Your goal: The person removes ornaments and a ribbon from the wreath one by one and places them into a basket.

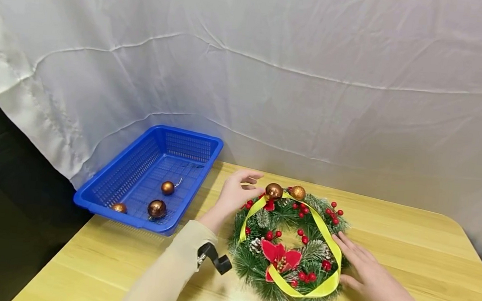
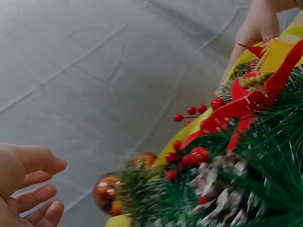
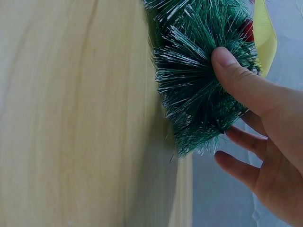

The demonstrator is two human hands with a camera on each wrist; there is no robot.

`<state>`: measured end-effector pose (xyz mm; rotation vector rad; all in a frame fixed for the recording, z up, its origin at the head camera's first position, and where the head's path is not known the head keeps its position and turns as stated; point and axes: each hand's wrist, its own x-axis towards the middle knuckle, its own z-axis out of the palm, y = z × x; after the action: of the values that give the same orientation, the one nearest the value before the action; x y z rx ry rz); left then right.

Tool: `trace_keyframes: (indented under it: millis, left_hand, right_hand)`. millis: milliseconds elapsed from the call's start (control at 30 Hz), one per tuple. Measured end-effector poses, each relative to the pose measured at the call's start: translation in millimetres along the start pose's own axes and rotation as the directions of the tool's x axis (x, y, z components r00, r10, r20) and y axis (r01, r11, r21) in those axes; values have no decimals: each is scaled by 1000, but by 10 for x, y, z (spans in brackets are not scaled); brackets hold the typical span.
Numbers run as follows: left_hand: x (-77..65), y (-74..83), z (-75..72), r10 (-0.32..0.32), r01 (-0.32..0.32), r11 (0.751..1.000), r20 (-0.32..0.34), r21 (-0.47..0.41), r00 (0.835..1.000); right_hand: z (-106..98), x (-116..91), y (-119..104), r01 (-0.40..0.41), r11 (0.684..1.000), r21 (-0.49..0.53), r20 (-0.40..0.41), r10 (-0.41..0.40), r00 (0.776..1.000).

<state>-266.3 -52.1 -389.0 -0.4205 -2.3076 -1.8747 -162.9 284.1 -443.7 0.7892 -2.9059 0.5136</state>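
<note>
A green wreath (image 1: 252, 263) with red berries, pinecones and a red poinsettia (image 1: 279, 257) lies on the table. A yellow ribbon (image 1: 329, 286) loops over it. At its far edge sit a shiny bronze bauble (image 1: 274, 191) and a glittery gold bauble (image 1: 297, 192). My left hand (image 1: 239, 191) hovers just left of the shiny bauble; in the left wrist view its fingers are loosely bent, apart from the wreath and holding nothing. My right hand (image 1: 366, 274) rests against the wreath's right side with its fingers fairly straight. In the right wrist view the thumb (image 3: 236, 75) touches the needles.
A blue plastic basket (image 1: 211, 167) stands at the left of the wooden table (image 1: 414, 254), with several bronze and gold baubles inside, among them a brown one (image 1: 157, 209). Behind the table hangs a pale grey cloth (image 1: 315, 104). A black strap mount (image 1: 214, 258) sits on the left wrist.
</note>
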Motion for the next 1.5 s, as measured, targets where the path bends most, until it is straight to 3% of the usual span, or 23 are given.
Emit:
trace_keyframes:
  millis: [67,367,567,733,933,1233,1500]
  left_hand:
    - [67,-121,94,-20,21,1000,-9,16,1000]
    - [162,-224,303,-49,50,984,-9,169,999]
    - [172,-266,379,-57,53,974,12,221,998]
    - [183,-299,410,-28,22,963,18,270,999]
    - [211,-323,411,-31,26,963,15,267,999]
    - [208,-170,376,-47,42,976,16,214,999]
    - [212,-2,318,0,-5,981,28,196,1000]
  right_hand:
    - [2,-2,1,3,1000,0,-4,-3,1000]
    - [4,-14,-7,2,1000,5,-14,-1,1000]
    - [1,-18,-13,0,1000,9,-12,0,1000]
    - [14,-15,-17,8,1000,5,-20,-8,1000]
    - [19,-11,-3,6,1000,-3,-18,-6,1000]
    - [20,-9,0,13,1000,-7,-22,-14,1000]
    - [12,-12,-8,5,1000,-5,-17,-5,1000]
